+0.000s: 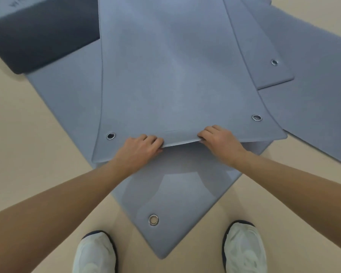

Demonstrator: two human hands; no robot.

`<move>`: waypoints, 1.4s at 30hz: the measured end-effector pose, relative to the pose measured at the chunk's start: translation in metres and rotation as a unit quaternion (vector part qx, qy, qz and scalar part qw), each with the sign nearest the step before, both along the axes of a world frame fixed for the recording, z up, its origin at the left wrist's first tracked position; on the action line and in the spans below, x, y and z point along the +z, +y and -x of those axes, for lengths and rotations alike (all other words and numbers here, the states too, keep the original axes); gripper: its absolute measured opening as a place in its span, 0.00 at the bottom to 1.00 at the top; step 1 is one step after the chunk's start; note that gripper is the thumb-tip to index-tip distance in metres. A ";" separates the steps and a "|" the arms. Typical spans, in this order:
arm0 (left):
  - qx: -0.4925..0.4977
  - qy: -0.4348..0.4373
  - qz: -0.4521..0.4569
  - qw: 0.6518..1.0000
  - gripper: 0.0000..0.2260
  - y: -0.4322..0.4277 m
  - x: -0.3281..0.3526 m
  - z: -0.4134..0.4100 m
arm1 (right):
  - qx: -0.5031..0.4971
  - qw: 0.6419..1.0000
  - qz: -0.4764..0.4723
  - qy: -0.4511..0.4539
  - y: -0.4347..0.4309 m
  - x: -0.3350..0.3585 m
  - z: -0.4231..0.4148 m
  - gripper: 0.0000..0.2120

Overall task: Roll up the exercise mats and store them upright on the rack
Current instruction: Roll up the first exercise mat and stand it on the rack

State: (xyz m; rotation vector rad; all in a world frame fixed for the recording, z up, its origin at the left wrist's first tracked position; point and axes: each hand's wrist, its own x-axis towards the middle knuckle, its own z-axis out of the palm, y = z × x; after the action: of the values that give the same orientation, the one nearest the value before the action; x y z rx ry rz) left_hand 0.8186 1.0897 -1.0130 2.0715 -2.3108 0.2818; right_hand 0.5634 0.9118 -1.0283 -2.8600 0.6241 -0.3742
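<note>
Several blue-grey exercise mats lie flat and overlapping on the beige floor; none is rolled.

The top mat lies uppermost, running away from the person, with its near short edge lifted slightly off the layer below. It has 2 metal eyelets, 1 at each near corner: the left eyelet and the right eyelet.

The left hand and the right hand both grip this near edge, fingers curled over the top surface, set a little apart around the middle of the edge.

The lower mat lies directly beneath at an angle. Its corner points toward the person between the left shoe and the right shoe, and it carries 1 corner eyelet.

2 more mats show to the right: an inner right mat, partly under the top mat, and an outer right mat beneath it. A dark mat lies at the upper left.
</note>
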 end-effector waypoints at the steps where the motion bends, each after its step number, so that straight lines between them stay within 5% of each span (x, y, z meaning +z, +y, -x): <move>1: 0.012 0.006 0.005 1.000 0.14 0.006 0.006 0.000 | -0.010 1.000 -0.014 -0.009 0.002 0.010 -0.001 0.15; 10: 0.102 0.058 0.063 0.991 0.13 0.067 0.071 0.036 | -0.083 0.981 -0.142 -0.099 0.068 0.063 0.037 0.13; 18: 0.109 0.146 0.015 0.983 0.16 0.170 0.082 0.076 | -0.075 0.967 -0.245 -0.016 0.170 0.081 0.090 0.13; 23: 0.125 0.193 -0.076 0.970 0.17 0.176 0.063 0.076 | -0.052 0.973 -0.223 0.031 0.183 0.061 0.089 0.12; 26: 0.151 0.193 -0.116 0.963 0.20 0.165 0.052 0.068 | -0.046 0.984 -0.172 -0.017 0.179 0.043 0.088 0.13; 31: 0.205 0.209 -0.174 0.940 0.24 0.138 0.039 0.046 | 0.001 0.983 0.074 -0.168 0.181 0.054 0.072 0.07; 33: 0.229 0.219 -0.200 0.927 0.20 0.122 0.038 0.034 | -0.020 0.977 0.135 -0.164 0.189 0.054 0.071 0.06; 38: 0.219 0.234 -0.226 0.920 0.14 0.094 0.043 0.020 | -0.048 0.988 0.147 0.010 0.180 0.022 0.089 0.29; 42: 0.170 0.209 -0.126 0.955 0.14 0.096 0.044 0.024 | -0.053 0.993 0.104 -0.001 0.158 0.009 0.078 0.32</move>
State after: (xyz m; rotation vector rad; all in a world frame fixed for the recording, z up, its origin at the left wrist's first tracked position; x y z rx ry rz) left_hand 0.7947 1.1861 -0.9685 2.3537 -1.8181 -0.4339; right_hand 0.4857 1.0699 -1.0188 -3.0291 0.7834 -0.4851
